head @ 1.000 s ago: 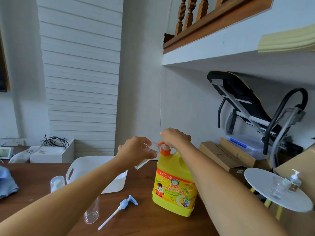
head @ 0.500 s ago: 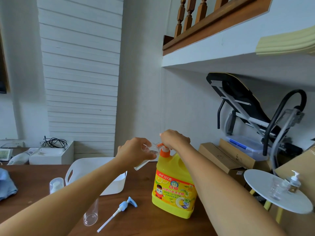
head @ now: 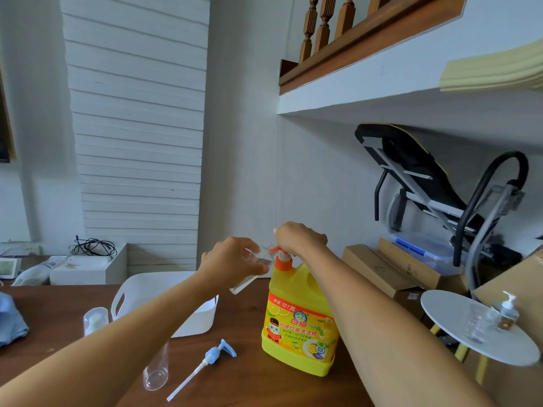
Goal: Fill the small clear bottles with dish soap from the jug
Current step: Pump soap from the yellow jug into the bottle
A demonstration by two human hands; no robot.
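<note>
A yellow dish soap jug (head: 296, 324) with an orange pump top stands on the brown table (head: 249, 383). My right hand (head: 299, 237) rests on top of the orange pump head. My left hand (head: 232, 261) grips a small clear bottle (head: 249, 277), tilted, with its mouth up at the pump spout. Another clear bottle (head: 157, 370) lies under my left forearm, partly hidden. A loose blue-and-white pump (head: 205, 365) lies on the table beside it. A capped small bottle (head: 95, 320) stands at the left.
A white plastic basket (head: 132, 292) sits behind my left arm. A blue cloth (head: 11, 321) lies at the table's left edge. To the right stands a round white side table (head: 440, 306) with a pump bottle (head: 505, 314) and a glass. Cardboard boxes (head: 382, 268) are stacked behind.
Both hands stay at the jug's pump. The view has shifted slightly; the pump head looks a little lower under my right hand.
</note>
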